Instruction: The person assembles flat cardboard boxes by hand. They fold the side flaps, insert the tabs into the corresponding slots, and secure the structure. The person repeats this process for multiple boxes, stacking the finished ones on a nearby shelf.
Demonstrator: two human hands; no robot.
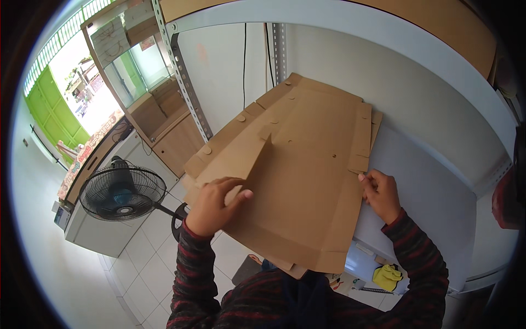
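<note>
A large brown die-cut cardboard sheet [307, 181] lies spread in front of me, with creases, small slots and tabs along its edges. At its left side a cardboard flap [241, 156] stands folded up at an angle. My left hand [215, 204] bends its fingers over the near end of that flap, the thumb on the inner side. On the right edge, my right hand [381, 193] pinches a small tab of the sheet between thumb and fingers. The sheet's near edge reaches almost to my body.
Beneath the sheet is a pale grey shelf top [422, 181] in a metal rack, with an upper shelf [339, 16] overhead. A black fan [123, 192] stands at the left near a white cabinet [118, 227]. A yellow cloth [387, 277] hangs low on the right.
</note>
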